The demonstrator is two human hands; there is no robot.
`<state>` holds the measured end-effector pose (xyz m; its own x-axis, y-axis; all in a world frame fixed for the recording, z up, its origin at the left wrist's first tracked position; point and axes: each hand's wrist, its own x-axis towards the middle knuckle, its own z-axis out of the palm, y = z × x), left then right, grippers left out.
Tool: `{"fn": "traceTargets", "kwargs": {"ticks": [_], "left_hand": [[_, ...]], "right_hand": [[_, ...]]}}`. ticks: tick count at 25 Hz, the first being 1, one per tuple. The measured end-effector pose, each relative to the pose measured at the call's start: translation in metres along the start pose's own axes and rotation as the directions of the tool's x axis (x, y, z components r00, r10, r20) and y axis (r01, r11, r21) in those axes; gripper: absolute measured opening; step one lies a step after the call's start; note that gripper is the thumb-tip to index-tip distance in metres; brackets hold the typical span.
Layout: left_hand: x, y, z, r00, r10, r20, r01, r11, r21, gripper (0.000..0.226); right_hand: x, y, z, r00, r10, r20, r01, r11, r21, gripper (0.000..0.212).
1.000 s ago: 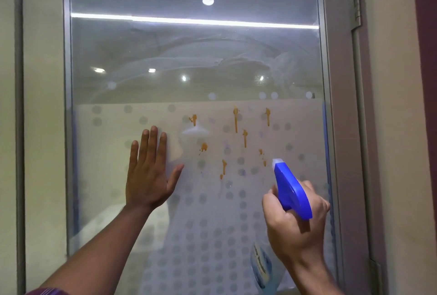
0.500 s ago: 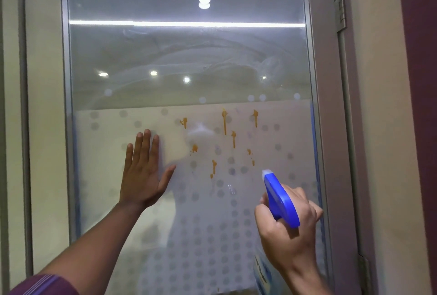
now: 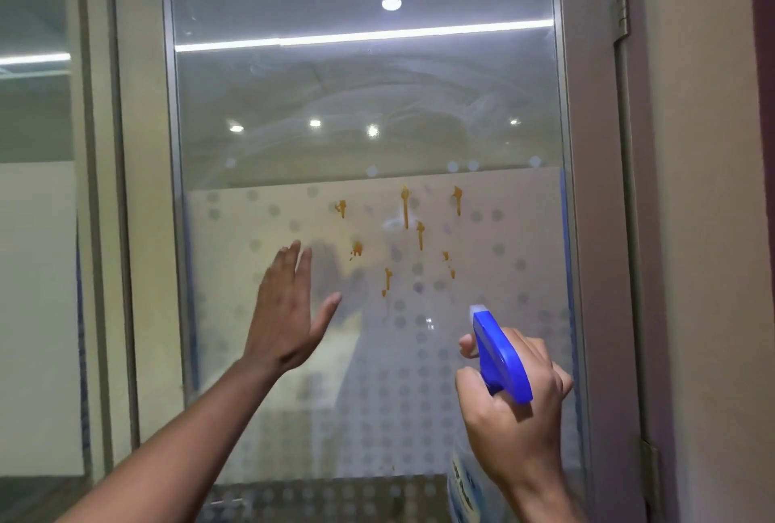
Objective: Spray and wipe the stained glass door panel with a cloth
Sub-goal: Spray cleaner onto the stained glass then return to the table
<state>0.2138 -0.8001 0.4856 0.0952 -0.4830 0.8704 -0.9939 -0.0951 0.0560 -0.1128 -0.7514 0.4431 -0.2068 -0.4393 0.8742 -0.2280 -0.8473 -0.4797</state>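
The glass door panel (image 3: 360, 103) fills the middle of the view, clear above and frosted with grey dots below. Several orange drip stains (image 3: 404, 208) run down the frosted part near its top edge. My right hand (image 3: 513, 409) is shut on a spray bottle with a blue trigger head (image 3: 499, 354), whose nozzle points up-left at the glass below the stains. My left hand (image 3: 289, 312) is open with fingers together, turned edge-on just in front of the glass, left of the stains. No cloth is in view.
A grey metal frame (image 3: 595, 228) borders the panel, with a hinge (image 3: 620, 2) at the upper right. A beige wall (image 3: 704, 228) stands to the right. Another glass pane (image 3: 37, 228) lies at the left. Ceiling lights reflect in the clear glass.
My left hand has lifted off the glass, where it lay flat, and turned edge-on. The view has shifted left. The spray bottle stays gripped in my right hand.
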Motion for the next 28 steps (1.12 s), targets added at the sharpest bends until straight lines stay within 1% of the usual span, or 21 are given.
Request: {"fn": "traceTargets", "kwargs": {"ticks": [3, 5, 8, 10, 13, 16, 19, 22, 24, 26, 28], "left_hand": [[-0.05, 0.024, -0.01, 0.997, -0.049, 0.051, 0.053, 0.996, -0.071, 0.096], [-0.085, 0.038, -0.02, 0.992, -0.089, 0.094, 0.099, 0.99, -0.101, 0.095], [-0.137, 0.057, -0.04, 0.972, -0.158, 0.174, 0.191, 0.961, -0.198, 0.093], [-0.169, 0.073, -0.057, 0.943, -0.227, 0.244, 0.297, 0.905, -0.305, 0.095], [-0.219, 0.093, -0.087, 0.88, -0.318, 0.353, 0.462, 0.749, -0.475, 0.093], [-0.266, 0.104, -0.116, 0.823, -0.315, 0.472, 0.552, 0.641, -0.533, 0.082], [-0.304, 0.109, -0.149, 0.785, -0.267, 0.559, 0.579, 0.638, -0.507, 0.068], [-0.342, 0.103, -0.18, 0.76, -0.344, 0.551, 0.622, 0.629, -0.465, 0.066], [-0.369, 0.095, -0.205, 0.737, -0.409, 0.538, 0.658, 0.618, -0.431, 0.054], [-0.402, 0.088, -0.237, 0.708, -0.475, 0.523, 0.697, 0.591, -0.406, 0.044], [-0.437, 0.083, -0.273, 0.673, -0.556, 0.488, 0.736, 0.57, -0.365, 0.04]], "right_hand": [[-0.013, 0.007, -0.003, 0.993, 0.07, 0.093, -0.08, 0.991, 0.112, 0.019], [-0.025, 0.01, -0.003, 0.984, 0.086, 0.159, -0.113, 0.979, 0.172, 0.019], [-0.044, 0.006, -0.001, 0.964, 0.07, 0.255, -0.134, 0.96, 0.245, 0.024], [-0.053, 0.003, 0.003, 0.937, 0.063, 0.345, -0.174, 0.938, 0.299, 0.025], [-0.068, -0.005, 0.009, 0.875, 0.038, 0.482, -0.255, 0.884, 0.393, 0.02], [-0.085, -0.022, 0.019, 0.791, 0.033, 0.61, -0.388, 0.799, 0.459, 0.02], [-0.109, -0.046, 0.029, 0.693, -0.073, 0.717, -0.434, 0.751, 0.496, 0.022], [-0.142, -0.08, 0.036, 0.572, -0.219, 0.791, -0.494, 0.678, 0.544, 0.032], [-0.165, -0.105, 0.039, 0.484, -0.293, 0.824, -0.533, 0.648, 0.544, 0.038], [-0.193, -0.135, 0.041, 0.4, -0.345, 0.849, -0.563, 0.639, 0.525, 0.037], [-0.225, -0.167, 0.039, 0.332, -0.363, 0.871, -0.6, 0.631, 0.491, 0.033]]}}
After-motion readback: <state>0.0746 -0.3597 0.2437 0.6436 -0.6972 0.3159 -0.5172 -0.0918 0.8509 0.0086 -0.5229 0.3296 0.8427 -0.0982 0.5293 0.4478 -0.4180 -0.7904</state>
